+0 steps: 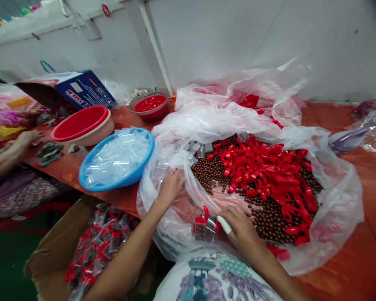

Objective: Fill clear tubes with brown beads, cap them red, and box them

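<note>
My left hand (171,185) reaches into the left side of a large clear plastic bag, fingers spread and slightly blurred, beside small clear plastic boxes (194,150). My right hand (240,225) is low at the bag's near side, fingers curled; a white cover (224,225) wraps one finger. Right by that fingertip are small clear boxes (205,230) with red caps and dark contents; whether the hand grips one is hidden. Beyond it lie loose brown balls (269,219) and a heap of red plastic caps (263,167), inside the opened bag (341,200).
Left of the bag, a blue basin (84,179) holds clear plastic pieces. Behind stand red and white basins (81,125), a bowl of red pieces (150,102) and a blue carton (81,92). Below, a cardboard box (50,251) holds red-capped boxes. Another person's hand (28,140) rests far left.
</note>
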Motion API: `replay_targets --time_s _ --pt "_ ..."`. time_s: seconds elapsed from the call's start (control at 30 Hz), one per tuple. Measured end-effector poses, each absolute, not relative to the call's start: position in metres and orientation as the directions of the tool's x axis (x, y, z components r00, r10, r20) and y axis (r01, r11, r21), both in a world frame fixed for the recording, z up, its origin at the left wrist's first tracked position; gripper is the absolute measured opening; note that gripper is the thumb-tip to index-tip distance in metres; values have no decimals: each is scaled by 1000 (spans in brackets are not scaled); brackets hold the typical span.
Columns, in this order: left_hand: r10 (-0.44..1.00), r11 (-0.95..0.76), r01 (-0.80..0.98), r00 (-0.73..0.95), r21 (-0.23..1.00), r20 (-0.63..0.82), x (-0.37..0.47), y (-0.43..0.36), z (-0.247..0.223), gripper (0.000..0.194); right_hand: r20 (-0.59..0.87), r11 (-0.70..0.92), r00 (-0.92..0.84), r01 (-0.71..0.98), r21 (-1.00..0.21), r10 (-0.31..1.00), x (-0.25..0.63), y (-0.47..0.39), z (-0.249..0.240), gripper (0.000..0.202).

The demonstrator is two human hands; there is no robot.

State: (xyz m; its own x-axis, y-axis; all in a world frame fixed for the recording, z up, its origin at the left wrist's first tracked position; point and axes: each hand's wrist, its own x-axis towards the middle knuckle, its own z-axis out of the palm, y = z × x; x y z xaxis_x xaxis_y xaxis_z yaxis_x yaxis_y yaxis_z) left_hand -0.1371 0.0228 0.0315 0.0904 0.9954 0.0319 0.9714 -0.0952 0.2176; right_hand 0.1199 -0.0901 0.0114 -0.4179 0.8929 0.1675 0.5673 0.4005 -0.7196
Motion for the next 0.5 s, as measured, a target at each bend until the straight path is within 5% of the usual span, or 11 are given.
replay_targets --time_s 0.23,0.37,0.5 --pt "999 -9 978 0 208 40 -120 17 42 36 135 365 -400 581 -728 906 125 -89 13 25" --pt "984 -13 882 97 471 -153 -121 -29 51 25 98 401 -472 603 -689 876 116 -86 16 33" --pt "879 38 672 330 739 -345 -113 -79 51 36 88 460 -548 592 -663 832 107 -86 18 63"
